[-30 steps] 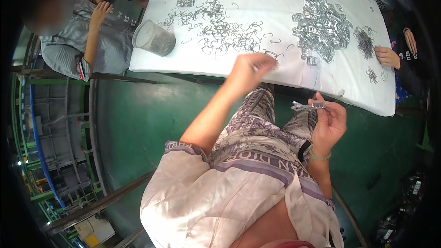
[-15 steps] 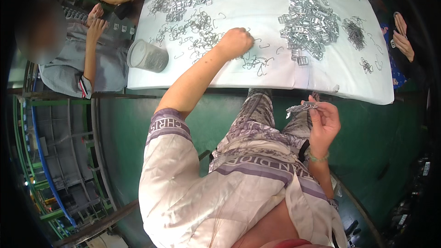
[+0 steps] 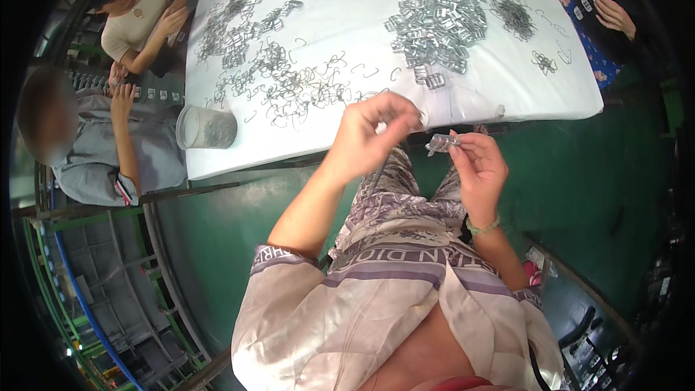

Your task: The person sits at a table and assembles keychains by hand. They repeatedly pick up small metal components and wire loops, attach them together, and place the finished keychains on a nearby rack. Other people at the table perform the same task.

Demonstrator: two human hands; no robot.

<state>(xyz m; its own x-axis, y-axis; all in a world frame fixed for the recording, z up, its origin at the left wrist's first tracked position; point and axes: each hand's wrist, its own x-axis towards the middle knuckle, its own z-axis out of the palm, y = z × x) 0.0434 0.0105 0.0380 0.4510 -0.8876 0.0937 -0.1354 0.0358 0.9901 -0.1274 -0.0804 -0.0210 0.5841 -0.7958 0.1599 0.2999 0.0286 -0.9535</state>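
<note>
My right hand (image 3: pixel 483 168) pinches a silver metal buckle (image 3: pixel 441 143) between thumb and fingertips, just off the near edge of the table. My left hand (image 3: pixel 376 130) is a short way to its left, over that edge, slightly blurred, with thumb and fingers brought together. Whatever lies between those fingertips is too small to make out. Scattered bent wire hooks (image 3: pixel 297 90) lie on the white-covered table (image 3: pixel 347 14) beyond my left hand. A heap of silver buckles (image 3: pixel 438 25) lies farther back, to the right of the hooks.
A translucent plastic tub (image 3: pixel 206 128) stands at the table's near left corner. Another pile of wire hooks (image 3: pixel 512 14) lies on the right. Co-workers sit along the left side, and another person's hands (image 3: pixel 607 7) work at the right. Green floor (image 3: pixel 565 174) shows below.
My left hand has come back from the wire hooks toward the near edge. My right hand, with the buckle, sits nearer to it. The whole view has shifted.
</note>
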